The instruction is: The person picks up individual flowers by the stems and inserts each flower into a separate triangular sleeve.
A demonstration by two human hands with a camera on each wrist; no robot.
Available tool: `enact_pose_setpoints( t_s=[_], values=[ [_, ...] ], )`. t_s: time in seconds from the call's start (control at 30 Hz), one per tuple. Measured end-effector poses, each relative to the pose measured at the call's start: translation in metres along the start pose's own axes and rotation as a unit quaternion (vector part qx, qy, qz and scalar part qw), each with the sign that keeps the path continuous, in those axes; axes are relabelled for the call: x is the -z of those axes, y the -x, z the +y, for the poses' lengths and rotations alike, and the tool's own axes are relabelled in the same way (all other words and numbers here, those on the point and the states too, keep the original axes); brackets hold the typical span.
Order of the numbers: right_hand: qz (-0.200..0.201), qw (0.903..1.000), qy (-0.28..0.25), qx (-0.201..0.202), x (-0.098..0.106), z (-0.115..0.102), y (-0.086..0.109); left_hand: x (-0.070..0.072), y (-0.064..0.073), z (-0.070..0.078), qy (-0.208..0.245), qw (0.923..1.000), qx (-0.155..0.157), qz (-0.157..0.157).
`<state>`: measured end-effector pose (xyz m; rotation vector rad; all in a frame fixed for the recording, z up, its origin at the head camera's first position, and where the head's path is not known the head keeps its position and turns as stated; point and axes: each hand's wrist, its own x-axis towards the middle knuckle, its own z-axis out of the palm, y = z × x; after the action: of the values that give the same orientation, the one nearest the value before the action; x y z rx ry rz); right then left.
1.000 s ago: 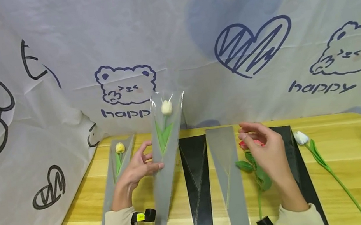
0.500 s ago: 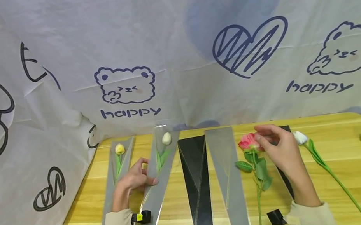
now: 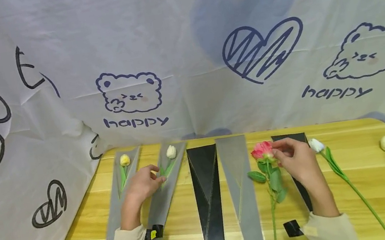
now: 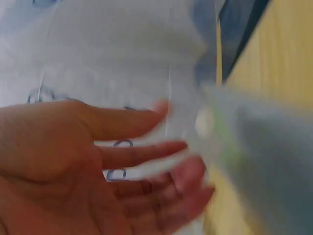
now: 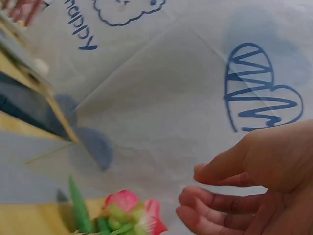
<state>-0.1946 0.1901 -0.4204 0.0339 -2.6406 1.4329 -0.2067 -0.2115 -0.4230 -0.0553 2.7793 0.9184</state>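
Note:
A white tulip [image 3: 171,152] in a grey-backed clear sleeve [image 3: 165,202] lies on the table. Over the sleeve's left side is my left hand [image 3: 142,184], fingers spread and holding nothing; the left wrist view has the palm [image 4: 54,161] bare, with the sleeve blurred beyond it. My right hand [image 3: 298,157] is at the right side of a pink rose [image 3: 262,150], its fingertips overlapping the petals in the head view. In the right wrist view a gap shows between thumb and fingers, and the rose [image 5: 128,200] sits to their left. Its green stem [image 3: 274,224] lies on the wood.
A yellow tulip [image 3: 125,160] lies sleeved at far left. Between the hands are a black sleeve [image 3: 208,193] and a grey sleeve [image 3: 236,171]. Another black sleeve [image 3: 289,137] is partly under the right arm. Two white tulips [image 3: 316,145] lie at right. A printed cloth [image 3: 182,54] hangs behind.
My left hand lowered the sleeved white tulip from upright onto the table and let go of it. My right hand shifted from over the rose to its right side.

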Motion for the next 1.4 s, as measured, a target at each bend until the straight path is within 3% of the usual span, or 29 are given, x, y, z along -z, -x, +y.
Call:
enact_pose_setpoints(
  t_s=[0.13,0.27,0.37,0.5,0.63,0.73,0.87,1.0,1.1,1.17,1.2,1.27,1.3,1.4],
  values=[
    [-0.025,0.9973,0.067,-0.017,-0.009,0.008,-0.003,-0.031,-0.009,0.023,0.026,0.9989,-0.036,0.014],
    [-0.032,0.9934,0.104,-0.038,-0.018,0.016,-0.003,-0.065,-0.025,0.043,0.015,0.9994,-0.024,0.02],
    [-0.029,0.9922,0.115,-0.037,-0.025,0.02,-0.002,-0.085,-0.036,0.053,-0.03,0.9985,-0.01,0.044],
    [-0.025,0.9903,0.132,-0.035,-0.034,0.023,-0.002,-0.102,-0.044,0.058,-0.102,0.9915,0.013,0.08],
    [-0.027,0.988,0.144,-0.05,-0.04,0.025,-0.003,-0.108,-0.049,0.059,-0.115,0.9886,0.051,0.083],
    [-0.025,0.9866,0.151,-0.058,-0.04,0.025,-0.003,-0.107,-0.049,0.06,-0.105,0.9898,0.055,0.079],
    [-0.022,0.9848,0.16,-0.064,-0.04,0.026,-0.005,-0.105,-0.05,0.059,-0.088,0.992,0.023,0.088],
    [-0.023,0.9837,0.164,-0.069,-0.04,0.028,-0.006,-0.102,-0.053,0.055,-0.064,0.9908,-0.033,0.114],
    [-0.021,0.9841,0.163,-0.068,-0.039,0.029,-0.007,-0.098,-0.055,0.052,-0.012,0.9921,-0.058,0.11],
    [-0.022,0.9851,0.155,-0.073,-0.038,0.03,-0.007,-0.094,-0.057,0.051,0.055,0.9922,-0.07,0.088],
    [-0.022,0.9857,0.149,-0.076,-0.037,0.03,-0.007,-0.092,-0.058,0.051,0.097,0.99,-0.073,0.072],
    [-0.021,0.9872,0.133,-0.086,-0.035,0.031,-0.008,-0.088,-0.059,0.051,0.197,0.9758,-0.09,0.031],
    [-0.02,0.9878,0.125,-0.09,-0.033,0.031,-0.007,-0.086,-0.06,0.05,0.248,0.9642,-0.095,0.006],
    [-0.012,0.9903,0.105,-0.091,-0.026,0.031,-0.007,-0.083,-0.06,0.05,0.38,0.9181,-0.093,-0.061]
  ],
)
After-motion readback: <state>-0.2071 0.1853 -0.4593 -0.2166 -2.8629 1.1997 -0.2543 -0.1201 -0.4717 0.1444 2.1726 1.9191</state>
